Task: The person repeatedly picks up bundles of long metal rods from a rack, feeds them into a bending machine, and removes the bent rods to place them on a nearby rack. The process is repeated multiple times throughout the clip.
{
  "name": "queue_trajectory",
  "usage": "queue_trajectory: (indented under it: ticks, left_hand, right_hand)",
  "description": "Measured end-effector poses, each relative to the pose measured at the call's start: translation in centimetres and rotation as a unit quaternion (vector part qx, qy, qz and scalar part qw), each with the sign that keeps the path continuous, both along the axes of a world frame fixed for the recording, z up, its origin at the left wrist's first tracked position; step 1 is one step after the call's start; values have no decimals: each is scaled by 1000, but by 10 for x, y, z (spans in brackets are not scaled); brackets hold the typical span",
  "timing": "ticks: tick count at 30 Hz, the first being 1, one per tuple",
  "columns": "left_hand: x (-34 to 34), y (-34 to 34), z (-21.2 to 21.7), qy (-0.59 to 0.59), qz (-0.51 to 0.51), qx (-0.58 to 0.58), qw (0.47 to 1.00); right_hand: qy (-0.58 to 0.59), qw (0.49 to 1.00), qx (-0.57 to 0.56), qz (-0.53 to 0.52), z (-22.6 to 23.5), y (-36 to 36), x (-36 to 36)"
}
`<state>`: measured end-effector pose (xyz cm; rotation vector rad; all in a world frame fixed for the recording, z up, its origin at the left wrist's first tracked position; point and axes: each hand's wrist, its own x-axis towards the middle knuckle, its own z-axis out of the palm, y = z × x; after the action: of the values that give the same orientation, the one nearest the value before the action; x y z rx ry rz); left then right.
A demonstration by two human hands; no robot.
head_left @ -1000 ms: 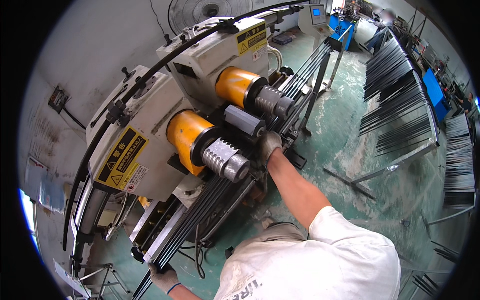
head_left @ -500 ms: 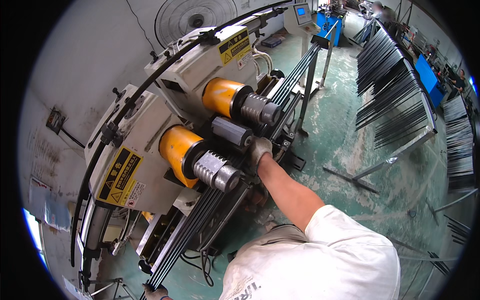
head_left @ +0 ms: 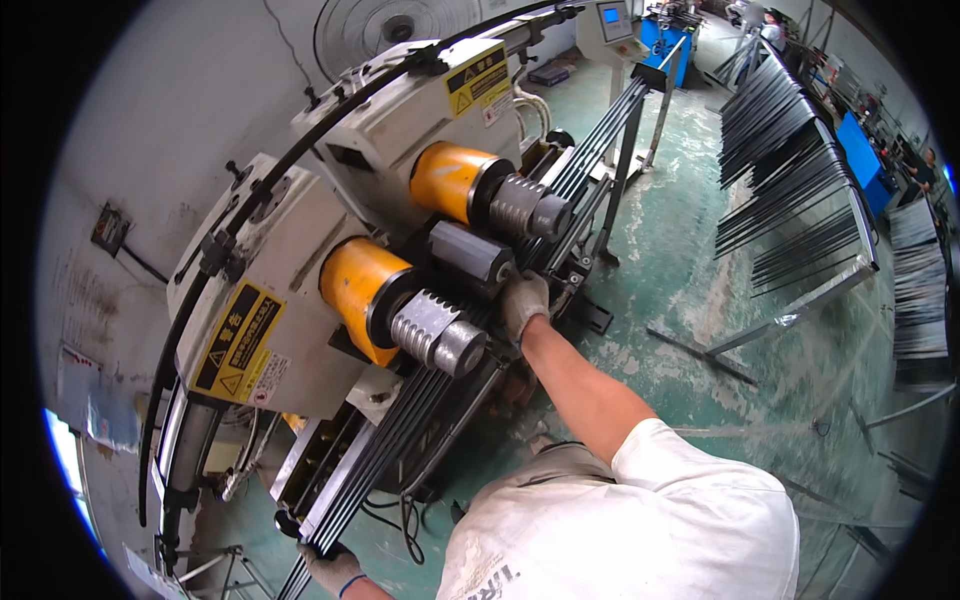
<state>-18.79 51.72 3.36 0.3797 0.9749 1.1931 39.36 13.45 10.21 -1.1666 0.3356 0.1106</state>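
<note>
A bundle of long dark metal tubes (head_left: 385,445) runs lengthwise through the machine, under its rollers. Low on the left, my left hand (head_left: 332,571), in a grey work glove, is closed around the tubes near their close end. My right hand (head_left: 525,303), gloved as well, reaches in beside the dark hexagonal block (head_left: 468,252). Its fingertips are hidden behind the block and the machine, so its grip cannot be made out. On either side of the block, a ridged steel roller (head_left: 437,333) sticks out from an orange cylinder (head_left: 368,290).
The white machine body (head_left: 290,350) bears yellow warning labels. A control box with a blue screen (head_left: 612,17) stands at the far end. On the right, a metal rack (head_left: 790,318) holds many dark rods above the green floor. People are in the far background.
My left hand has come up and to the right, with more of its glove and wrist in view. My right hand stays beside the hexagonal block; the view has shifted slightly.
</note>
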Motion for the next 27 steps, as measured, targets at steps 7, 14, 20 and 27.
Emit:
queue_trajectory:
  ticks: [7,14,20,27]
  left_hand:
    - [90,-105,60,-60,-56,48,995]
    - [94,-146,74,-88,-94,14,992]
    - [12,-131,52,-139,-59,54,987]
    - [-81,-80,42,-163,-34,71,984]
  right_hand:
    - [51,990,132,-7,19,7,7]
    - [3,978,-210,15,-30,-7,48]
    - [43,975,173,134,-27,-5,15]
    - [7,994,13,111,-66,-77,-7]
